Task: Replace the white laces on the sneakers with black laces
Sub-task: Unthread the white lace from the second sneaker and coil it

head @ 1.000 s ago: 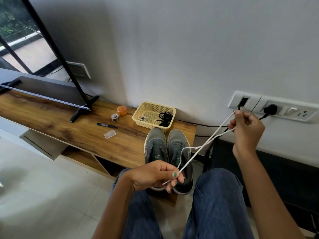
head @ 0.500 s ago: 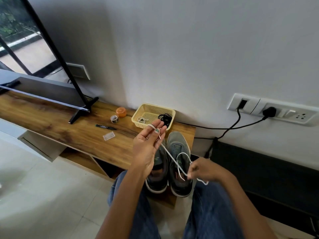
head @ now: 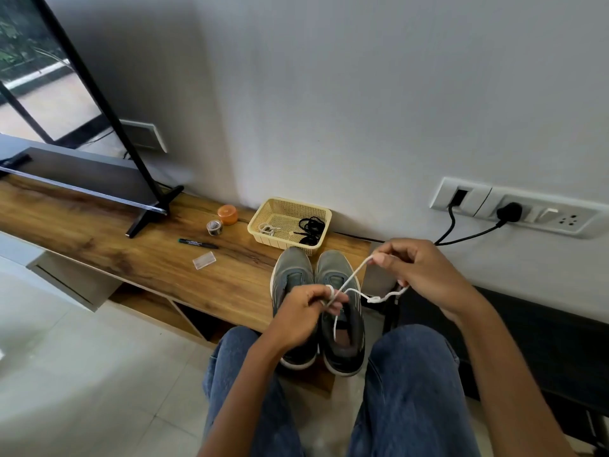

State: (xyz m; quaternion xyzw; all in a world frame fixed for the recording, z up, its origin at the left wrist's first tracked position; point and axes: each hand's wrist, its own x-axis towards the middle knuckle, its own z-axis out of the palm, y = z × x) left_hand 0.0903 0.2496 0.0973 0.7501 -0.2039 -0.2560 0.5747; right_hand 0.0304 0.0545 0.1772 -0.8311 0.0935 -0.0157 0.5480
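Two grey sneakers side by side on bench. One white lace pinched by left hand and right hand. One basket: black laces, another white lace.

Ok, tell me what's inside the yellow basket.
The yellow basket holds a bundle of black laces on its right and a small coiled white lace on its left. Its near wall hides part of the floor.
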